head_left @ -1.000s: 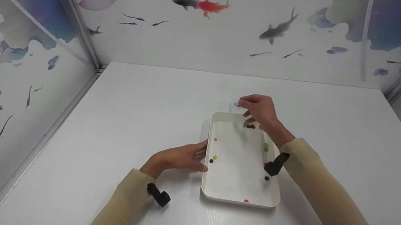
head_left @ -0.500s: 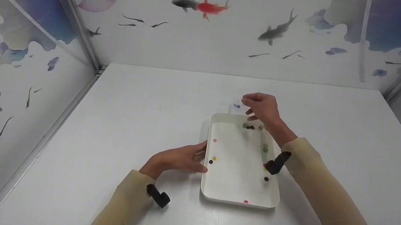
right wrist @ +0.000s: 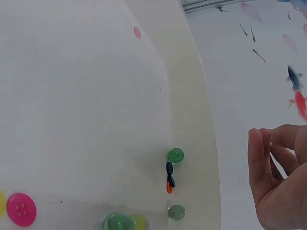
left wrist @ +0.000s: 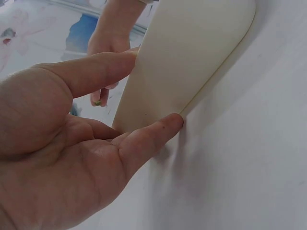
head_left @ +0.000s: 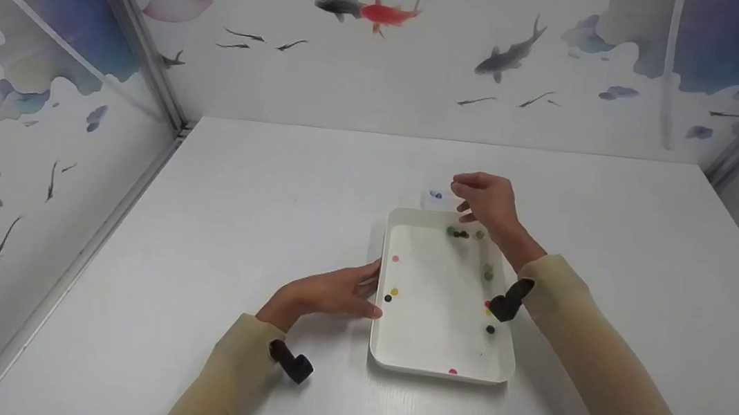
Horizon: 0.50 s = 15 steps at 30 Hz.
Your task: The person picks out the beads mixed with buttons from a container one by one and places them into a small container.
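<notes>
A shallow white tray (head_left: 431, 340) stands before me, with small coloured pieces inside. My left hand (head_left: 332, 290) rests against its left side; in the left wrist view the straight thumb touches the rim and a finger lies along the wall's base. Beyond the tray's far end my right hand (head_left: 492, 200) hovers, thumb and index fingertips together. The left wrist view has a green speck by its fingers; whether they hold anything is unclear. Just left of those fingertips sits a small clear box (head_left: 434, 204) with blue pieces in it.
Green marbles (right wrist: 175, 155), dark and orange pieces (right wrist: 170, 177) and a pink button (right wrist: 21, 209) lie in the tray. A black piece (head_left: 388, 299) and a yellow piece (head_left: 394, 292) are by its left wall. Printed walls (head_left: 383, 91) edge the white table.
My right hand has drawn back slightly rightward from the clear box, so the blue pieces there show more plainly. My left hand and the tray have stayed in place.
</notes>
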Tool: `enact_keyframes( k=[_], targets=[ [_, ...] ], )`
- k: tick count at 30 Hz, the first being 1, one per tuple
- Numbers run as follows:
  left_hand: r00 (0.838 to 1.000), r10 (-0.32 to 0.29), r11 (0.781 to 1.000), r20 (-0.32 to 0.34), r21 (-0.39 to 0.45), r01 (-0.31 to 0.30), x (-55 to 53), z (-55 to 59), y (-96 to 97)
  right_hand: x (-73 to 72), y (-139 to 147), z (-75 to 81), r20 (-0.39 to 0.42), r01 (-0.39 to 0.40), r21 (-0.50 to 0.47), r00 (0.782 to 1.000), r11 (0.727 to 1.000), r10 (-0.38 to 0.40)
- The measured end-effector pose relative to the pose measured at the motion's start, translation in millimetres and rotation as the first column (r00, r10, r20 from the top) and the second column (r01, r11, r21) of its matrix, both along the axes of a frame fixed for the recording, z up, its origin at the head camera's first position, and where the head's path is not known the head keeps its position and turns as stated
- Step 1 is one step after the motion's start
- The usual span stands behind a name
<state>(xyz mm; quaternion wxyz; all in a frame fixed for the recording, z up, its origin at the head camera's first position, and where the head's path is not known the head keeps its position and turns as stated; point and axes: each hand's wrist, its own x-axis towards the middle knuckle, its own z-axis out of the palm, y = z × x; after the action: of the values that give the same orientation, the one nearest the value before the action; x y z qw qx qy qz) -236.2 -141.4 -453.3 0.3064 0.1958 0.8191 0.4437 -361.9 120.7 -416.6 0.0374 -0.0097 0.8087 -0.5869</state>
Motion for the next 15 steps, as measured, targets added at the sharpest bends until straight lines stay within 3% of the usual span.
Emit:
enact_keyframes(
  k=[15],
  targets=[
    [1.000,0.001,1.000,-0.015,-0.019,-0.001,-0.3,-1.4,0.0,-5.2,7.4,-6.4,-0.005,-0.012,0.002,1.000,1.000,0.012]
  ],
)
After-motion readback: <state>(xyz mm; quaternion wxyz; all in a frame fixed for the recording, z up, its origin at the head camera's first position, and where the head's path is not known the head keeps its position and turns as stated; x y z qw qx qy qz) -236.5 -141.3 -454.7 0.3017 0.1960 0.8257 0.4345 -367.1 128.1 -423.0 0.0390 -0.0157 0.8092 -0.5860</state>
